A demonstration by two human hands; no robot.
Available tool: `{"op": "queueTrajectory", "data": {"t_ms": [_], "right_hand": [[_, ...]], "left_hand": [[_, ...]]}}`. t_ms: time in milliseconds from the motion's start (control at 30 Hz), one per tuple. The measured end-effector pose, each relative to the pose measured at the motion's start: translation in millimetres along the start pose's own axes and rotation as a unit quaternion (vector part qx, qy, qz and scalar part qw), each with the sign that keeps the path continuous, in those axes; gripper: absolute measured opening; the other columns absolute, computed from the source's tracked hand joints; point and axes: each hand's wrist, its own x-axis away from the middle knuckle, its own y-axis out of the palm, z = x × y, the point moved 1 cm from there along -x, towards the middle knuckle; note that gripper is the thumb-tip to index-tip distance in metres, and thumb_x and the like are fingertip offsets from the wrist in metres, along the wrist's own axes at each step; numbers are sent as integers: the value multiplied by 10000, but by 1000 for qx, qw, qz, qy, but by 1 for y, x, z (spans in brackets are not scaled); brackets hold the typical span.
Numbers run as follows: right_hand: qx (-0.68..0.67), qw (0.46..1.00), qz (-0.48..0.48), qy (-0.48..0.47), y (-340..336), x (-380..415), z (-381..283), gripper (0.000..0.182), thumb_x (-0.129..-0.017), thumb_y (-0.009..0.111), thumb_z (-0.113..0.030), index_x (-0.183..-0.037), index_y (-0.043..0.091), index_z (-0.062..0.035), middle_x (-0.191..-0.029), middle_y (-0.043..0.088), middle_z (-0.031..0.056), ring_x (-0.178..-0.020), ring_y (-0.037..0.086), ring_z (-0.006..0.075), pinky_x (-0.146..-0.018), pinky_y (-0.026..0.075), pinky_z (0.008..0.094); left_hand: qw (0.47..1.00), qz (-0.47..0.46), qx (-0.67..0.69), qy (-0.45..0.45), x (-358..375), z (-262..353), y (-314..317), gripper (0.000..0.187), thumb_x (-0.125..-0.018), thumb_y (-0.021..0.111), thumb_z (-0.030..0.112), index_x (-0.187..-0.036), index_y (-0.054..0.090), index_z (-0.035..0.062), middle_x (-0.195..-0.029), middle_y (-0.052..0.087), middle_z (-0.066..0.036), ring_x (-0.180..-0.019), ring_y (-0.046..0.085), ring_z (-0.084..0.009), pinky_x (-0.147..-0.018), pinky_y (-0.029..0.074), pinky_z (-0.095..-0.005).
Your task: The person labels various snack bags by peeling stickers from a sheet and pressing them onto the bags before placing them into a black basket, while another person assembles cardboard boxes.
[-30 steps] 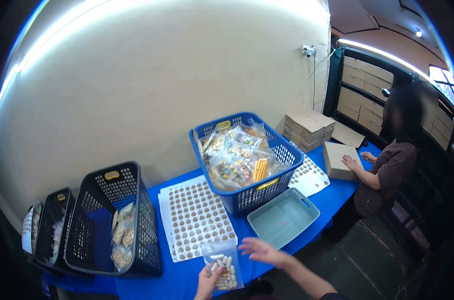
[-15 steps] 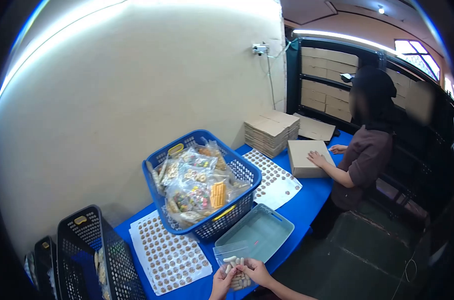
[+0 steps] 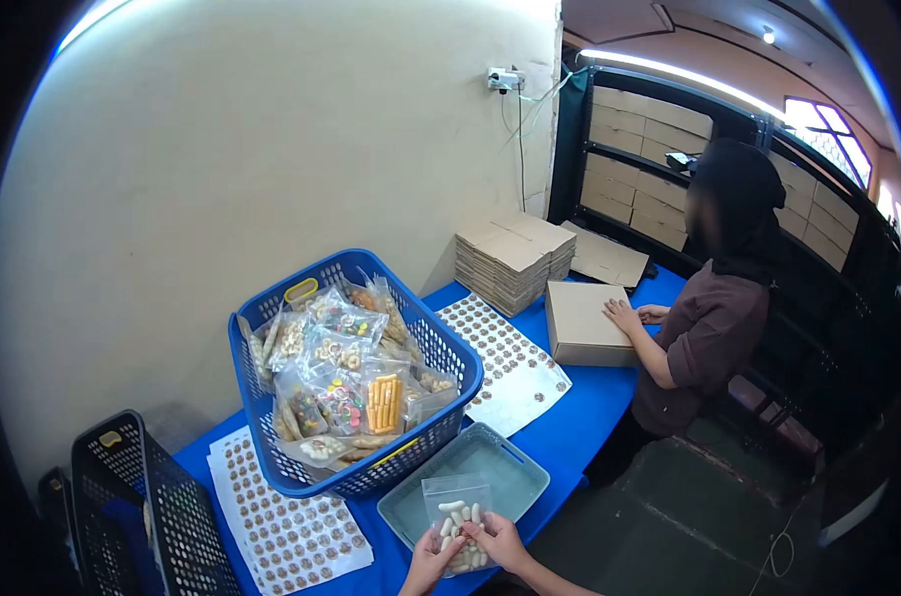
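A clear zip bag [image 3: 458, 502] of pale, elongated pieces is held upright at the bottom centre. My left hand [image 3: 432, 558] grips its left side and my right hand [image 3: 498, 542] its right side, with fingertips and thumbs pressed on the front. Behind the bag lies a grey-green tray [image 3: 515, 469]. Beyond the tray's left side stands a blue basket [image 3: 422, 434] heaped with clear bags of snacks. A sheet of round stickers [image 3: 291, 526] lies on the blue table [image 3: 198, 459], left of my hands.
Another sticker sheet [image 3: 505, 363] lies right of the basket, near stacked flat cardboard [image 3: 510, 263]. A co-worker [image 3: 713, 308] stands at the right with a hand on a closed box [image 3: 587, 323]. Dark baskets [image 3: 187, 517] stand at the lower left.
The view has shifted, so the table's contents sit further left. The bag now appears more upright and in front of the tray. The co-worker's hand is still on the box.
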Motion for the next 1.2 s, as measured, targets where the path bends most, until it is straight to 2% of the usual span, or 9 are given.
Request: {"op": "queueTrajectory", "data": {"t_ms": [133, 333, 433, 467, 667, 767, 967, 1067, 1200], "right_hand": [[-53, 998, -34, 31, -4, -15, -11, 253, -836, 562, -138, -1042, 526, 4, -961, 580, 53, -855, 548, 89, -735, 452, 227], [-7, 991, -134, 28, -2, -34, -16, 321, -832, 566, -154, -1094, 488, 14, -993, 565, 55, -884, 542, 113, -758, 441, 240], [44, 993, -112, 17, -1, -39, 1, 361, -825, 581, -156, -1114, 458, 22, -999, 559, 63, -875, 539, 100, -741, 445, 230], [69, 993, -97, -6, -4, -42, 13, 341, -829, 574, -152, -1096, 465, 30, -987, 560, 64, -858, 542, 101, -729, 445, 229], [-63, 993, -76, 68, -12, -40, -1, 340, -832, 557, -123, -1127, 463, 19, -990, 561, 60, -878, 536, 102, -757, 435, 234], [-89, 990, -79, 78, -7, -40, -14, 337, -826, 562, -122, -1128, 475, 0, -1001, 556, 66, -902, 535, 118, -786, 425, 233], [-11, 993, -119, -7, 8, -41, -6, 470, -808, 578, -55, -1225, 368, 0, -1053, 529, 45, -936, 519, 106, -785, 435, 249], [13, 991, -135, -6, 9, -45, -26, 480, -814, 576, -69, -1236, 356, -13, -1062, 523, 44, -932, 517, 106, -780, 437, 248], [-53, 984, -171, 2, 8, -49, -39, 459, -826, 572, -124, -1226, 375, -15, -1081, 521, 59, -960, 515, 115, -803, 436, 253]], "left_hand": [[1000, -17, 16, 5, -9, -4, -3, 357, -820, 542, 44, -1150, 417, -8, -1060, 539, -85, -948, 542, -144, -824, 446, -277], [992, 107, 45, 41, -22, -4, -11, 201, -863, 500, 120, -1032, 493, 11, -924, 585, -64, -794, 578, -113, -695, 477, -242], [988, 147, -13, 35, -28, 0, -10, 186, -881, 479, 173, -979, 514, 20, -871, 595, -56, -729, 579, -101, -644, 476, -230], [992, 128, -14, 14, -30, -1, -12, 214, -888, 471, 194, -1000, 505, 16, -882, 591, -55, -749, 575, -103, -652, 474, -231], [996, 83, 30, 30, -33, -5, -2, 244, -883, 479, 190, -1050, 487, 12, -930, 587, -62, -806, 570, -111, -675, 475, -229], [993, 100, -28, 49, -29, 8, 6, 253, -869, 505, 182, -1059, 486, 15, -936, 593, -68, -796, 580, -115, -678, 480, -232], [988, 110, -52, 92, -32, 43, 5, 240, -835, 559, 124, -1032, 517, -7, -907, 601, -61, -797, 570, -99, -696, 460, -216], [988, 98, -51, 105, -32, 52, 8, 262, -837, 556, 132, -1055, 510, -7, -910, 600, -59, -801, 570, -103, -704, 462, -225], [992, 88, -34, 84, -30, 61, 10, 286, -838, 556, 145, -1076, 500, -3, -930, 596, -61, -816, 571, -110, -721, 465, -238]]}}
